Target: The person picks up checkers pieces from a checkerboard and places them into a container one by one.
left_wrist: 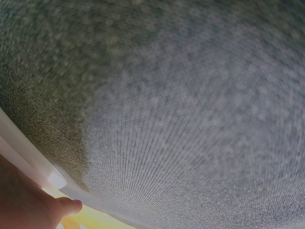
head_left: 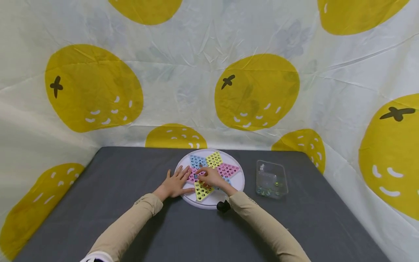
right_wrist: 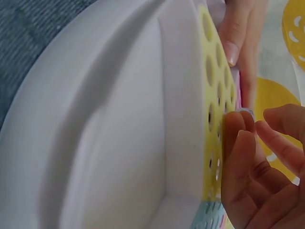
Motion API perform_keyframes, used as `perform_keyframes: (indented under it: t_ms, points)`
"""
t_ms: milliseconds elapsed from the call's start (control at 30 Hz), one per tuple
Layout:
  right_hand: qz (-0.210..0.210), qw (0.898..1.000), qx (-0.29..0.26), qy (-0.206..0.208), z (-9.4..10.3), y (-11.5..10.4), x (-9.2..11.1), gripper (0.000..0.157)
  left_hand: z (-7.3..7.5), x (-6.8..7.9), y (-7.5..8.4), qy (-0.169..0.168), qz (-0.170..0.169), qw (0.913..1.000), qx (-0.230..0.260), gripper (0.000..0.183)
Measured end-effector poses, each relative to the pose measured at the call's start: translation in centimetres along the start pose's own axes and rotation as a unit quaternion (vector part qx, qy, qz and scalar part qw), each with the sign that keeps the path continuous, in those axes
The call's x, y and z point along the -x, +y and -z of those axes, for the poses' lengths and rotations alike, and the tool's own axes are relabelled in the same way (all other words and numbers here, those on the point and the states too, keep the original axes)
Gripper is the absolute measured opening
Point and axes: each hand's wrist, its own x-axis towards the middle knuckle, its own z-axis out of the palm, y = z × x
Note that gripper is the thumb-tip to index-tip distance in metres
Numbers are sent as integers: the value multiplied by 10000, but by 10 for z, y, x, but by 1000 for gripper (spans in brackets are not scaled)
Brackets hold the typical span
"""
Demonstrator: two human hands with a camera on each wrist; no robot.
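A round white Chinese checkers board [head_left: 236,185] with a star of pink, yellow and blue holed sections lies on the table. My left hand [head_left: 175,183] rests on the board's left edge, fingers spread and straight, over the pink section. In the left wrist view only part of that hand [left_wrist: 28,202] shows. Above the star's left middle, my right hand [head_left: 212,177] pinches a small glassy marble [right_wrist: 246,111] between thumb and fingertips, mostly hidden by the fingers. The yellow section [right_wrist: 209,71] stands beside those fingertips in the right wrist view.
Right of the board stands a clear plastic box [head_left: 271,178] with several glass marbles [head_left: 266,191] in its near end. A dark grey cloth [head_left: 183,233] covers the table. Behind it hangs a white curtain [head_left: 183,91] with yellow fruit prints. Something black [head_left: 223,206] is at the right cuff.
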Motion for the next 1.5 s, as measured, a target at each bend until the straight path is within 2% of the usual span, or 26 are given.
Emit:
perform_keyframes:
  t_ms: [200,567,867,1267,1500]
  points:
    - [-214,9998,-18,62,-6,-3,-1,28,-2,0,0,-8,-36,10000,10,84]
    - [-132,9989,340,282,-10,-7,-7,29,-3,0,-1,22,-29,10000,10,84]
    - [-161,9974,540,447,-14,-7,-10,20,-6,-2,-2,-7,-6,10000,-25,84]
    - [-270,9966,582,512,-14,-6,-11,17,-4,-1,0,61,-34,10000,-18,83]
    - [-283,9978,384,462,-14,-5,-10,14,-5,0,-1,99,-40,9999,-10,84]
